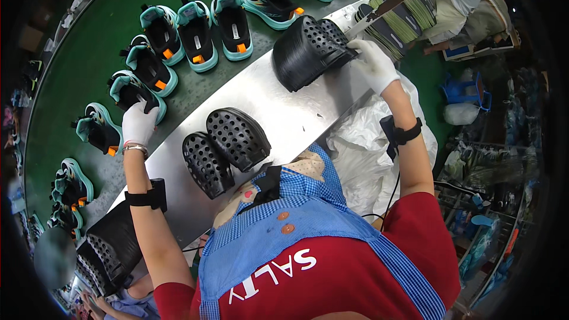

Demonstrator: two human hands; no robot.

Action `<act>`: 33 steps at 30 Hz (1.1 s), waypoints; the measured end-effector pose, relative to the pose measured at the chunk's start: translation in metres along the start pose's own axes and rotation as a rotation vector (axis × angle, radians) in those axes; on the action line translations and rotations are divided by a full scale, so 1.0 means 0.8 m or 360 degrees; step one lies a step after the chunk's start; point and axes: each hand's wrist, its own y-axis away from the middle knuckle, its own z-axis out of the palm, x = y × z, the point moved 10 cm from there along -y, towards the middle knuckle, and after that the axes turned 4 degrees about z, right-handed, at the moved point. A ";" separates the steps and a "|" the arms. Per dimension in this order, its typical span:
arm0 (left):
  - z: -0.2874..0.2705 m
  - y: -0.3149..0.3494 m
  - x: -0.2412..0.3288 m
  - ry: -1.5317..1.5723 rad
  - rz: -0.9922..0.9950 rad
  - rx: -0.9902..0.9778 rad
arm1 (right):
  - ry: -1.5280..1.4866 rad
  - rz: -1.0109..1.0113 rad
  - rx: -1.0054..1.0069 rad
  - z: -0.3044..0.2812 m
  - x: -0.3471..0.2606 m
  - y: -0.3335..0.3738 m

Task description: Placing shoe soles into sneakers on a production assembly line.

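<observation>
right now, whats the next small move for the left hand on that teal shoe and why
Probably close the left hand on the teal and black shoe and lift it off the green belt: the gloved fingers already rest on it, while the right hand is busy at the stack of black perforated insoles.

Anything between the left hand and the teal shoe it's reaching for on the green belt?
Nothing visible. The left hand is already on a teal shoe on the green belt. The right hand rests on the stack of black perforated insoles.
</observation>
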 end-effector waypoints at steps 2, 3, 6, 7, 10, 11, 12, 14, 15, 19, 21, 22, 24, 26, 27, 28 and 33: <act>0.000 0.002 -0.006 0.0016 -0.0018 0.0035 | 0.0120 0.0021 -0.0050 0.003 0.004 -0.007; 0.000 0.003 -0.011 0.0077 -0.0034 0.0061 | 0.0113 0.0017 -0.0046 0.004 0.007 -0.009; 0.000 0.007 -0.012 0.0167 -0.0061 0.0077 | 0.0044 -0.0013 -0.0023 -0.001 0.019 -0.008; 0.000 0.009 -0.013 0.0193 -0.0078 0.0069 | 0.0072 -0.0047 -0.0034 -0.002 0.017 -0.009; -0.004 0.014 -0.018 0.0255 -0.0096 0.0120 | 0.0042 -0.0099 -0.0001 -0.019 0.014 -0.004; -0.010 0.019 -0.025 0.0263 -0.0114 0.0138 | -0.0025 -0.0125 0.0033 -0.029 0.006 -0.006; -0.011 0.022 -0.028 0.0243 -0.0096 0.0060 | 0.0023 -0.0100 0.0073 -0.043 -0.001 -0.006; -0.013 0.023 -0.035 0.0243 -0.0077 -0.0015 | 0.0064 -0.0057 0.0147 -0.071 -0.020 -0.006; -0.045 0.028 -0.014 -0.0049 0.0271 0.0349 | 0.0061 -0.0065 0.0204 -0.084 -0.040 -0.006; -0.100 0.065 0.048 0.0294 0.0326 0.0618 | -0.0047 -0.0481 0.0198 -0.080 -0.178 -0.017; -0.082 0.075 0.084 0.0986 0.0464 0.0277 | -0.0179 -0.0794 0.0061 -0.042 -0.276 -0.016; -0.070 0.087 0.108 0.1282 0.0542 0.0055 | -0.0248 -0.0926 -0.0129 -0.016 -0.323 -0.014; -0.041 0.119 0.155 0.2610 0.0731 -0.0563 | -0.0445 -0.1111 -0.0359 0.025 -0.395 -0.001; -0.027 0.130 0.145 0.3027 0.0619 -0.0594 | -0.0537 -0.1253 -0.0466 0.061 -0.438 0.004; -0.030 0.133 0.130 0.2925 0.0628 -0.0559 | -0.0551 -0.1230 -0.0542 0.082 -0.447 0.002; -0.030 0.133 0.115 0.2832 0.0636 -0.0535 | -0.0565 -0.1270 -0.0574 0.093 -0.462 0.004; -0.040 0.128 0.042 0.2807 0.0495 0.0038 | -0.0407 -0.0834 -0.0930 0.174 -0.488 -0.010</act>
